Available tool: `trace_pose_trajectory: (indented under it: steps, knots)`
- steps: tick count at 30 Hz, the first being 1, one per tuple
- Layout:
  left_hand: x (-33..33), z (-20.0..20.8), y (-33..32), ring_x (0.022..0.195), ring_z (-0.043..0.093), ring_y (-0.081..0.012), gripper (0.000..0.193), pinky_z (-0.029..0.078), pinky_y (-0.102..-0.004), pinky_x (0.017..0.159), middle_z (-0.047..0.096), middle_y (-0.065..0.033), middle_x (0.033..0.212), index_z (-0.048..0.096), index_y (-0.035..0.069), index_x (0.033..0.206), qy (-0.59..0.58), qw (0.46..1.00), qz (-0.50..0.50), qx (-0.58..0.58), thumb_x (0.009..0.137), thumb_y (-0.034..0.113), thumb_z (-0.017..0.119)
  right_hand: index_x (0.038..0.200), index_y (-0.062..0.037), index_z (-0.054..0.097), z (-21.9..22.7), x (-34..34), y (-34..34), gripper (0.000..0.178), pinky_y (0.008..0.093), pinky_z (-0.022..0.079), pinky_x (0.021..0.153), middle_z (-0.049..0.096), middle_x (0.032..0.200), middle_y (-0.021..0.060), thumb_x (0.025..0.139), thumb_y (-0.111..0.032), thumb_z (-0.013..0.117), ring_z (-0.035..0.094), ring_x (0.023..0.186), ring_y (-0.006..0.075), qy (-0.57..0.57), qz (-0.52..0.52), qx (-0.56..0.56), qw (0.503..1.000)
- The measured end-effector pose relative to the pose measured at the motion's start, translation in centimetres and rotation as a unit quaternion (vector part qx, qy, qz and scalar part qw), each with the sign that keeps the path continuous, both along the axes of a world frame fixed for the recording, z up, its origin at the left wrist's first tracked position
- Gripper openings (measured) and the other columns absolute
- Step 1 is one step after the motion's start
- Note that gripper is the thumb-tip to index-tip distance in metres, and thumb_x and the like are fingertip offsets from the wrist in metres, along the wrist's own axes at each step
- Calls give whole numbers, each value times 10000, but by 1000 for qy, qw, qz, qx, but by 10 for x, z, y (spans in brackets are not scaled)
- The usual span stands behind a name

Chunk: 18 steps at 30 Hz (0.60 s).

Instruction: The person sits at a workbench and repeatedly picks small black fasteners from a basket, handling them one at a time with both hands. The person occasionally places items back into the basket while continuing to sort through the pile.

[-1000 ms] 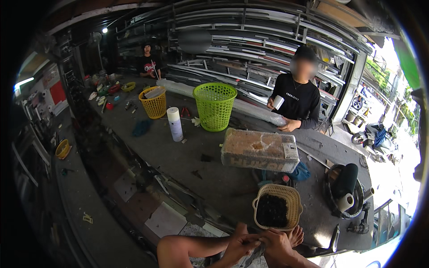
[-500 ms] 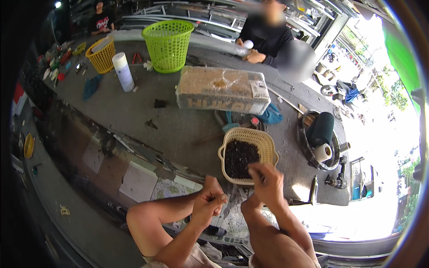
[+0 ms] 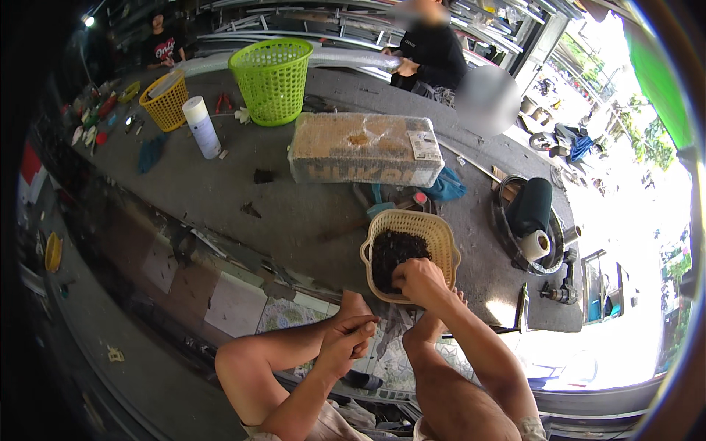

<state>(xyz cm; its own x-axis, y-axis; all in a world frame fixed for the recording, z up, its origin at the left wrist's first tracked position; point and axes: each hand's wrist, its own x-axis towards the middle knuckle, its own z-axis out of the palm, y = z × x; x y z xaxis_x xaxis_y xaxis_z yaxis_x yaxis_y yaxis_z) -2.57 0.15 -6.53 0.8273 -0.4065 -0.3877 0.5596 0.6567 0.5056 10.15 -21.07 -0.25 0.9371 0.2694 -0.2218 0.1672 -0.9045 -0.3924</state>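
Note:
A cream plastic basket [image 3: 441,239] stands on the dark table in front of me, with a heap of small black pieces [image 3: 393,250] inside it. My right hand [image 3: 423,281] reaches over the basket's near rim, its bent fingertips down at the black pieces. Whether anything is between those fingers is hidden. My left hand [image 3: 347,345] is held above my left shin, left of and nearer than the basket. Its thumb presses against the curled fingers, and whatever they hold is too small to make out.
Behind the basket lies a wrapped cardboard box [image 3: 364,149], near a blue cloth [image 3: 447,185]. A green basket [image 3: 271,82], a spray can [image 3: 201,128] and a yellow basket [image 3: 165,101] stand farther left. On the right are a black round tub [image 3: 507,231] and a drill [image 3: 562,290]. Two people are beyond the table.
My right hand has moved down and left, from above the basket's near rim into the black pieces. My left hand stays closed in nearly the same place.

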Motion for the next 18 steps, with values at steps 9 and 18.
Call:
trace_pose_trajectory:
  steps: [9,18]
  knots:
    - [3,0,7,524,431,-59,265,296,-220,445,712,-68,986,704,24,1248,-9,998,8,-55,999,105,662,944,-61,792,38,-37,5,134,389,575,732,757,892,145,833,-126,754,738,792,314,-140,-63,187,970]
    - [0,-4,-1,484,427,-23,142,281,-207,417,732,-51,958,726,77,1101,-49,996,43,-58,961,52,716,997,-17,788,39,-81,19,145,275,557,685,776,864,105,864,-70,761,715,745,126,32,-27,342,939]
